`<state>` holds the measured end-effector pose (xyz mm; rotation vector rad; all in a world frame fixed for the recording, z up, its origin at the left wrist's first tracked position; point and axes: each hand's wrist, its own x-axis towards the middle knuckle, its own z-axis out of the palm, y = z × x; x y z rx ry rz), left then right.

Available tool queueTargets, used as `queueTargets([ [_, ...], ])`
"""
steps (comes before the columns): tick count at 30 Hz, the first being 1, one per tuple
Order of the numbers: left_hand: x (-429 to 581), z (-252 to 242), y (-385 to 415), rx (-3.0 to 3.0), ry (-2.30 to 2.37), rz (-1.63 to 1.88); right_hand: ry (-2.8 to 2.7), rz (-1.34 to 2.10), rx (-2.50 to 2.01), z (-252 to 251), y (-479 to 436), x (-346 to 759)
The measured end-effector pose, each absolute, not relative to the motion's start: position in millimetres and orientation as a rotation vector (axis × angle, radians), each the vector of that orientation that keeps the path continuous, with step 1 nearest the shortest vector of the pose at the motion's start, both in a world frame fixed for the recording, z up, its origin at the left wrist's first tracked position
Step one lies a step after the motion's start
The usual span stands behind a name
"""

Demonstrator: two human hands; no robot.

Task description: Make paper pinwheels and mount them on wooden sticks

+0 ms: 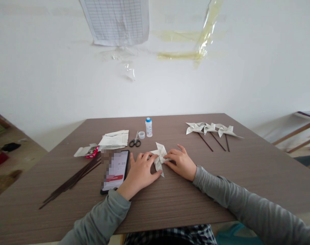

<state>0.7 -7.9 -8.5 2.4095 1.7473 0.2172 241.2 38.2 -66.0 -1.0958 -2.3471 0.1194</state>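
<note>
A pinwheel folded from printed paper (pixel 160 157) lies at the middle of the table, between my two hands. My left hand (pixel 141 170) holds it from the left, with bent fingers on its upper left and the thumb at the lower blade. From the right, my right hand (pixel 181 164) has its thumb and fingertips closed on the right blade. Whether anything small is under those fingertips is hidden. No stick shows on this pinwheel. Just left of my left hand lies a phone (pixel 116 172) with its screen lit.
Three paper pinwheels on dark sticks (pixel 210 128) lie at the back right. Behind my hands are scissors (pixel 135 142), a small translucent cup (pixel 141 135) and a blue-capped white bottle (pixel 149 128). Leftward lie stacked paper pieces (pixel 115 139), a red box (pixel 92 151) and dark sticks (pixel 74 177).
</note>
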Motion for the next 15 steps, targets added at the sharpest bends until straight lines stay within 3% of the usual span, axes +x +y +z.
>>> queueTargets([
  [15, 2.0, -4.8, -5.5, 2.425, 1.731, 0.176, -2.36, 0.065, -1.124, -66.4, 39.9, 238.5],
])
